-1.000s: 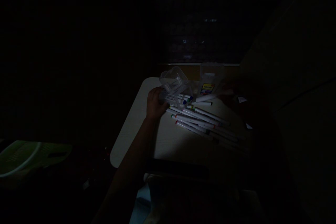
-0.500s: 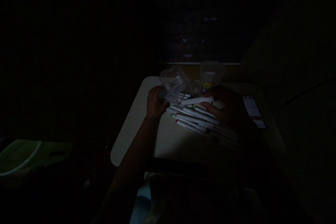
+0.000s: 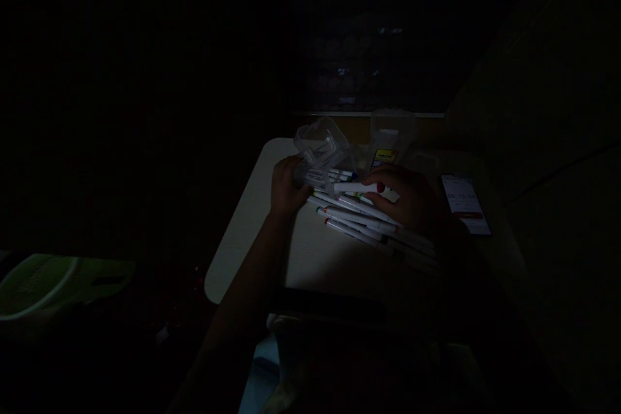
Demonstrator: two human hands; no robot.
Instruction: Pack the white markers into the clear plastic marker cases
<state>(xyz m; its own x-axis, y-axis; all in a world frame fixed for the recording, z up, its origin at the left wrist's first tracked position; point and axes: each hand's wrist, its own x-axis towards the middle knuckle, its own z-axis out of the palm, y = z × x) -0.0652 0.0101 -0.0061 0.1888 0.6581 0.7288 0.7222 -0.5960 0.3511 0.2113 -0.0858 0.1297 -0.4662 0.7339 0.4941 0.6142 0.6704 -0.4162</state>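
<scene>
Swung leftward since a second ago, the right hand [image 3: 405,193] pinches a red-ended marker [image 3: 356,187] at the mouth of the box [image 3: 324,154], near the far edge of the tabletop [image 3: 242,233]. Left hand [image 3: 287,187] grips the box. Loading seems underway; next calls for careful aim.

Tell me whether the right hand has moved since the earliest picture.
Yes: judged against the smartphone, the right hand has moved left, away from it and toward the open clear plastic marker case.
</scene>
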